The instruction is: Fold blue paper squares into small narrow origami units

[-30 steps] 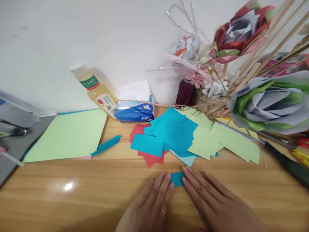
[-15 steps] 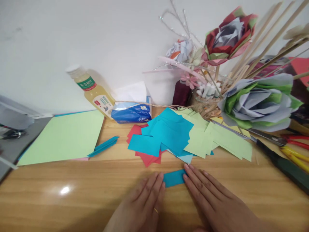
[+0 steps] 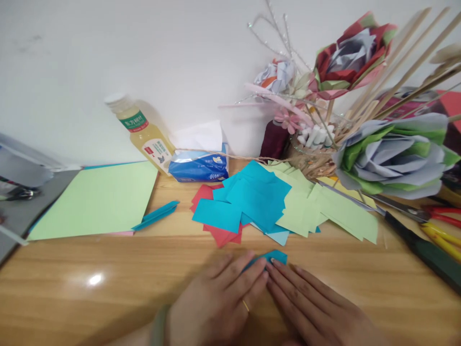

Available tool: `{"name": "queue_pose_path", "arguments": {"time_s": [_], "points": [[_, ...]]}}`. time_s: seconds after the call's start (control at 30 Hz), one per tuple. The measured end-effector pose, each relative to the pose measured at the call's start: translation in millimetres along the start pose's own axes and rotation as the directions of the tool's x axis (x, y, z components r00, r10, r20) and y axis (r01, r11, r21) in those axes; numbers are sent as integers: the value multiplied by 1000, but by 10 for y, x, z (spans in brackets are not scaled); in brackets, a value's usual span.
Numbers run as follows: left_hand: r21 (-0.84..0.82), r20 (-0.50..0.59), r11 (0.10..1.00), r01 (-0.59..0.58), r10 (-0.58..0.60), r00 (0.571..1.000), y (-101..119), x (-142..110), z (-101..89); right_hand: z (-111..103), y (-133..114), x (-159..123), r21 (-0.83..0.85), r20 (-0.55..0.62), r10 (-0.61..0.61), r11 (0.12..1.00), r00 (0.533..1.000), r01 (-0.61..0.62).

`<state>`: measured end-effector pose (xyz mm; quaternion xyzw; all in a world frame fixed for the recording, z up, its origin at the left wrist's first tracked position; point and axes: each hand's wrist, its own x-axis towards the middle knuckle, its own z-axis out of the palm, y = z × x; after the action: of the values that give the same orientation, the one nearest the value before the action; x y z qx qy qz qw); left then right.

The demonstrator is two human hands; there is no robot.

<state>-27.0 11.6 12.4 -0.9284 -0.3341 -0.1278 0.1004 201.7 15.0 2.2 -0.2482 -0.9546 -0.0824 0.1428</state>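
On the wooden table in front of me lies a small strip of blue paper (image 3: pixel 278 256), bent at its corners and partly hidden under my fingers. My left hand (image 3: pixel 225 290), with a ring on one finger, holds the strip's left part down with long, slightly bent fingers. From the other side, the fingertips of my right hand (image 3: pixel 306 295) pinch and press its near edge, close to the left fingertips. Both thumbs are mostly hidden. Just beyond my hands is a loose pile of blue paper pieces (image 3: pixel 257 194), with red pieces (image 3: pixel 223 235) below and pale green pieces (image 3: pixel 298 209) beside it.
A folded blue strip (image 3: pixel 156 215) rests near green sheets (image 3: pixel 104 199) at left. Behind stand a drink bottle (image 3: pixel 147 137) and a tissue pack (image 3: pixel 200 166). Paper flowers (image 3: pixel 392 154) and sticks lean in at right, above a dark-handled tool (image 3: pixel 421 250) and red-and-yellow-handled tools (image 3: pixel 441 235).
My left hand has moved right over the strip, and the fingertips of both hands have come together. The strip, flat and rectangular before, now shows bent corners. The view has shifted slightly.
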Motion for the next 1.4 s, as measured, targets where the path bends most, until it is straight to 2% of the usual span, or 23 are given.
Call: {"name": "queue_pose_path", "arguments": {"time_s": [0.17,0.5,0.87,1.07,1.2,1.4], "points": [[11,118,999,-35,33,992,3,-18,60,-7,-29,4,4,-62,40,999,997,-40],[53,154,996,-68,59,986,32,-55,54,-75,-79,56,-93,-71,30,995,997,-37],[32,106,998,-56,52,993,18,-45,50,-73,-89,12,-34,-46,36,999,998,-37],[9,77,999,-44,43,996,5,-37,76,-9,-46,71,-6,83,36,999,996,-36],[36,63,998,-53,50,997,-11,-90,46,33,-47,60,-6,96,69,998,993,-69],[81,138,995,-66,54,989,-65,-261,-108,33,-54,62,-11,64,88,996,994,-88]]}}
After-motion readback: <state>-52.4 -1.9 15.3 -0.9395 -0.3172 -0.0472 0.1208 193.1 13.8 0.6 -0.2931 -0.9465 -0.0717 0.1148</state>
